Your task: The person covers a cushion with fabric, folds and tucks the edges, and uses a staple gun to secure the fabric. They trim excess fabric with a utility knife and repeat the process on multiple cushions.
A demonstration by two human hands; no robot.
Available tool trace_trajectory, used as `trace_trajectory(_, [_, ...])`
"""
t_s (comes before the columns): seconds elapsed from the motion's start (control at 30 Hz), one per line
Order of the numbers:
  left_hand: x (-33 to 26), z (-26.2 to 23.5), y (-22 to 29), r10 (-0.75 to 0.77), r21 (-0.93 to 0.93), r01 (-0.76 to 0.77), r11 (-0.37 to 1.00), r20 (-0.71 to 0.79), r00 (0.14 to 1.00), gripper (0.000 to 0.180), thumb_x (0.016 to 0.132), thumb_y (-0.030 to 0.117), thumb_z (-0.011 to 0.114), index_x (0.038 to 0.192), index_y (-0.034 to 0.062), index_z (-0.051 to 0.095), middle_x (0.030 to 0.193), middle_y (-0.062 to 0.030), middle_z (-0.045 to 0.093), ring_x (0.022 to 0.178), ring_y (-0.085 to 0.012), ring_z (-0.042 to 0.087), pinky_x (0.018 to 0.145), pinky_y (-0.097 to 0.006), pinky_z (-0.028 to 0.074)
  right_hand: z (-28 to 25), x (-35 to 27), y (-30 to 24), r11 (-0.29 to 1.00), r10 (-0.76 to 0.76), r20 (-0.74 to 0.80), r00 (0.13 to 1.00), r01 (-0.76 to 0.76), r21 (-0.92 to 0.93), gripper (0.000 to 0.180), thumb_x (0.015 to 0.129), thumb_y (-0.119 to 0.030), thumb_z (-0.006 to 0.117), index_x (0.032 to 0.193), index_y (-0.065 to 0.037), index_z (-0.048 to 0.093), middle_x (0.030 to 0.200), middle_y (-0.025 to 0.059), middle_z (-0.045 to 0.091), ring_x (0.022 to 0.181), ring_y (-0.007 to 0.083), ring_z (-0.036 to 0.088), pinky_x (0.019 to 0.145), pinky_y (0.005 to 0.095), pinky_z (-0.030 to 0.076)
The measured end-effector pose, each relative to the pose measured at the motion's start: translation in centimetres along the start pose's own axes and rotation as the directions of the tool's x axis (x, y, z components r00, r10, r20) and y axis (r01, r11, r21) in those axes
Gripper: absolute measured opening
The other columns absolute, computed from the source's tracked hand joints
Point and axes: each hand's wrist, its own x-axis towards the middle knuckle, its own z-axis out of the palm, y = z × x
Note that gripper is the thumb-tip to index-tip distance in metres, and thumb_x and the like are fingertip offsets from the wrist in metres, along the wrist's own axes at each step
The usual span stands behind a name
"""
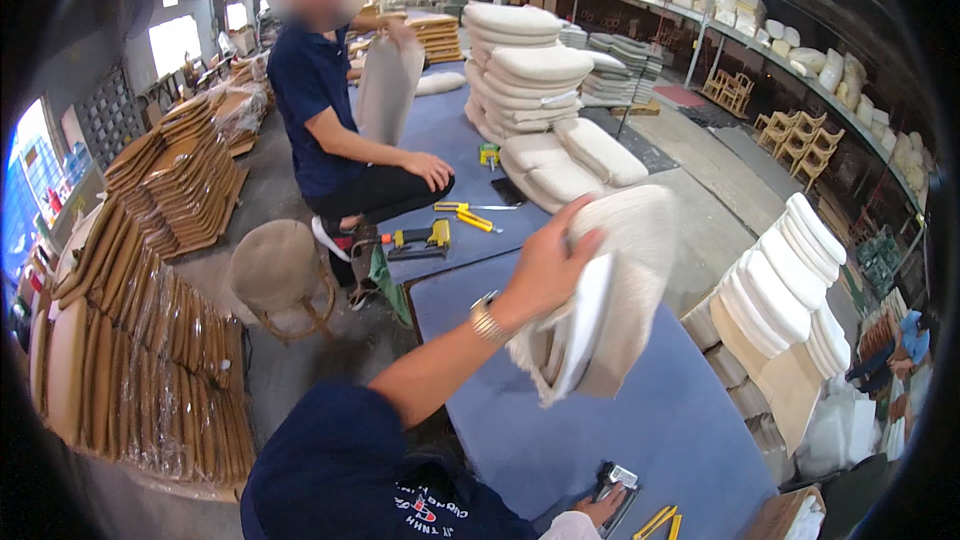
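Note:
My left hand (552, 265), with a gold watch at the wrist, grips a beige fabric-covered seat cushion (632, 285) by its upper edge. The cushion stands tilted above the blue-grey table (490, 410). White padding shows at its open side, and the fabric's lower edge looks frayed. At the table's near edge, my right hand (600, 508) is closed around a black and silver staple gun (617, 485). Beside it lies a yellow-handled tool (658, 523), partly cut off by the picture's rim.
Across the table, a co-worker (320, 110) handles a beige panel (388, 90). A yellow staple gun (420, 240) and yellow cutters (465, 215) lie near them. Cushion stacks (525, 70) rise at the back; white cushions (790, 280) stand right. Wrapped brown panels (150, 370) and a stool (275, 265) stand left.

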Motion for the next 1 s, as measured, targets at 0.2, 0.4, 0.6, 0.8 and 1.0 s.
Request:
trace_trajectory(0.2, [-14.5, -5.9, -15.9, -0.491, -0.198, 0.466, 0.862, -0.107, 0.864, 0.051, 0.103, 0.022, 0.064, 0.145, 0.0004, 0.048, 0.126, -0.0157, 0.066, 0.113, -0.0191, 0.064, 0.096, -0.033, 0.052, 3.1, -0.7, 2.4, 0.693, -0.015, -0.002, 1.0, 0.011, 0.721, 0.056, 0.091, -0.019, 0.06, 0.145, -0.004, 0.054, 0.151, 0.0238, 0.049, 0.14, 0.0469, 0.042, 0.117, 0.0512, 0.034])
trace_trajectory(0.4, [-28.1, -11.0, -28.0, -0.931, -0.415, 0.88, 0.233, 0.167, 0.325, 0.049, 0.102, 0.036, 0.064, 0.137, 0.0028, 0.052, 0.126, -0.0154, 0.064, 0.104, -0.0324, 0.069, 0.09, -0.047, 0.061, 1.2, 1.0, 4.1, 0.925, -0.345, -0.109, 0.932, 0.358, 0.13, 0.051, 0.095, -0.019, 0.051, 0.142, 0.001, 0.057, 0.147, 0.0274, 0.052, 0.138, 0.0484, 0.044, 0.118, 0.053, 0.034])
trace_trajectory(0.6, [-33.6, -10.6, -29.8, -0.991, -0.352, 0.928, 0.125, -0.005, 0.132, 0.061, 0.102, 0.051, 0.057, 0.135, -0.0005, 0.056, 0.127, -0.0199, 0.065, 0.107, -0.0357, 0.069, 0.091, -0.05, 0.058, 0.3, 1.0, 3.0, 0.972, -0.232, 0.027, 0.972, 0.23, 0.055, 0.054, 0.096, -0.023, 0.051, 0.145, -0.002, 0.054, 0.15, 0.0249, 0.05, 0.139, 0.0445, 0.045, 0.116, 0.0523, 0.037])
trace_trajectory(0.8, [-32.7, -10.4, -32.9, -0.97, -0.09, 0.966, 0.242, -0.042, 0.239, 0.055, 0.103, 0.05, 0.053, 0.124, 0.0002, 0.067, 0.11, -0.0145, 0.073, 0.088, -0.0263, 0.074, 0.077, -0.042, 0.063, 0.3, 5.1, 6.7, 0.94, -0.084, -0.047, 0.995, 0.063, -0.334, 0.052, 0.095, -0.029, 0.054, 0.139, -0.002, 0.057, 0.141, 0.024, 0.054, 0.132, 0.0413, 0.05, 0.11, 0.0545, 0.04])
trace_trajectory(1.0, [-33.5, -10.5, -35.5, -0.943, -0.163, 0.933, 0.322, -0.143, 0.3, 0.061, 0.1, 0.056, 0.054, 0.125, 0.0025, 0.069, 0.1, -0.0136, 0.075, 0.087, -0.0249, 0.074, 0.07, -0.039, 0.063, -0.1, 12.2, 3.8, 0.992, -0.123, -0.121, 0.985, 0.122, -0.017, 0.046, 0.092, -0.02, 0.063, 0.134, -0.002, 0.059, 0.13, 0.0222, 0.061, 0.118, 0.036, 0.06, 0.099, 0.0466, 0.047])
